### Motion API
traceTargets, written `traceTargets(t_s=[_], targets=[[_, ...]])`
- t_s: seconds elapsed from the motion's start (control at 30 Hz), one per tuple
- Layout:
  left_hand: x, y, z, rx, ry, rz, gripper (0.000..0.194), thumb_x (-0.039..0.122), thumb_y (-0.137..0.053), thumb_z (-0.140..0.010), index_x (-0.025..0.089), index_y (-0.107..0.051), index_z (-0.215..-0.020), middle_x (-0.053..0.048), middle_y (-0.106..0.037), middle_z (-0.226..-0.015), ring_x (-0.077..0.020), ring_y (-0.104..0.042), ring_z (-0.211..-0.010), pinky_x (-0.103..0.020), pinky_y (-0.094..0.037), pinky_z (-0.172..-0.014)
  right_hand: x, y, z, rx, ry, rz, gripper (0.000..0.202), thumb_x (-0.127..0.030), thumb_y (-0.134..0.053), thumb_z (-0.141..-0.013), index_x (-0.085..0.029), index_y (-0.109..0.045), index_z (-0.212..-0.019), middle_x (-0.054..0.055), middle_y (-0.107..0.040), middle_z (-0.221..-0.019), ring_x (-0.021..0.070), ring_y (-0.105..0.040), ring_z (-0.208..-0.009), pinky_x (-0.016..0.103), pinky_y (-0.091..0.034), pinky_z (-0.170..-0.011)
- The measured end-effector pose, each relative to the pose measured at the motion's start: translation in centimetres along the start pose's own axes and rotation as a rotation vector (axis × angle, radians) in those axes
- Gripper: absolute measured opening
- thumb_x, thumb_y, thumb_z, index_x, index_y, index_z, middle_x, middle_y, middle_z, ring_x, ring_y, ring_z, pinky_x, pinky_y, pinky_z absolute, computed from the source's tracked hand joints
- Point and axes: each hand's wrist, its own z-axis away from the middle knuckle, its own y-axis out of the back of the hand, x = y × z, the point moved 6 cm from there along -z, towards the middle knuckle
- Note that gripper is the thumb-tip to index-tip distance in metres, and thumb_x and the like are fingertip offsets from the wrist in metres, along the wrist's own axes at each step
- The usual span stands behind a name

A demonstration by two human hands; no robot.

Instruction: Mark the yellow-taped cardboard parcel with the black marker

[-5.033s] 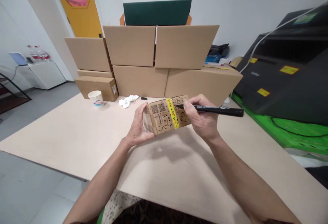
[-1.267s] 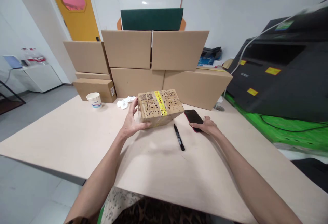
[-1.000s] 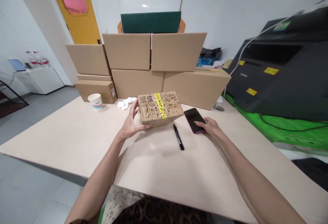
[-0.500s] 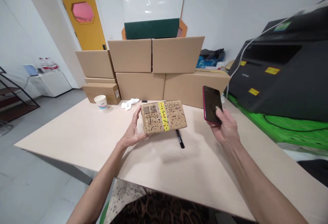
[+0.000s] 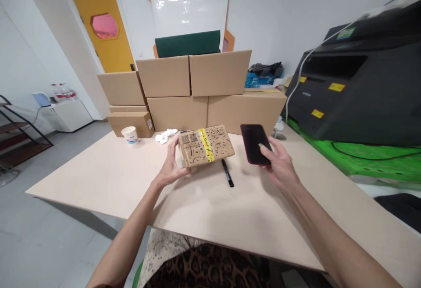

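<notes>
A small brown cardboard box with a yellow tape strip and many black marks is gripped at its left end by my left hand. The box is tilted, its marked face turned up toward me. My right hand is closed around a smartphone with a dark screen and a red edge; the thumb lies across the screen. The phone is to the right of the box, apart from it. Below the box a black marker pen lies on the table.
Cardboard boxes are stacked along the table's back edge. A paper cup and crumpled white tissue stand before them at the left. On the right, a large black printer sits by a green plastic pallet.
My right hand has brought the phone leftward, closer to the box, and turned its screen more upward. The left hand still holds the box, with little change in its tilt.
</notes>
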Motion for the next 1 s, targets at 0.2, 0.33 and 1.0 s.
traceTargets(t_s=[0.2, 0.33, 1.0], targets=[[-1.1, -0.1, -1.3, 0.08, 0.084, 0.117, 0.123, 0.049, -0.093, -0.062, 0.031, -0.023, -0.162, -0.016, -0.027, -0.168, -0.0401, -0.028, -0.156, -0.061, -0.029, -0.125, 4.3, 2.1, -3.5, 0.095, -0.233, 0.266, 0.039, -0.021, -0.078, -0.073, -0.021, -0.061, -0.108, -0.003, -0.063, -0.061, 0.0108, -0.049, -0.041, 0.017, -0.03, -0.033], [-1.3, -0.1, -1.9, 0.121, 0.122, 0.166, 0.12, 0.047, -0.094, -0.059, 0.033, -0.029, -0.159, -0.015, -0.032, -0.164, -0.0388, -0.034, -0.152, -0.059, -0.033, -0.123, 5.5, 2.8, -4.0, 0.094, -0.253, 0.297, 0.035, -0.018, -0.075, -0.075, -0.022, -0.057, -0.105, -0.006, -0.058, -0.055, 0.0087, -0.041, -0.035, 0.017, -0.026, -0.031], [-1.4, -0.1, -2.1, 0.288, 0.331, 0.309, 0.109, 0.05, -0.094, -0.054, 0.029, -0.042, -0.147, -0.014, -0.051, -0.146, -0.0344, -0.052, -0.129, -0.053, -0.047, -0.105, 6.3, 1.4, -0.9, -0.267, -0.254, 0.495, 0.055, -0.035, -0.084, -0.056, -0.021, -0.055, -0.101, -0.008, -0.056, -0.051, 0.0099, -0.044, -0.04, 0.023, -0.029, -0.041]])
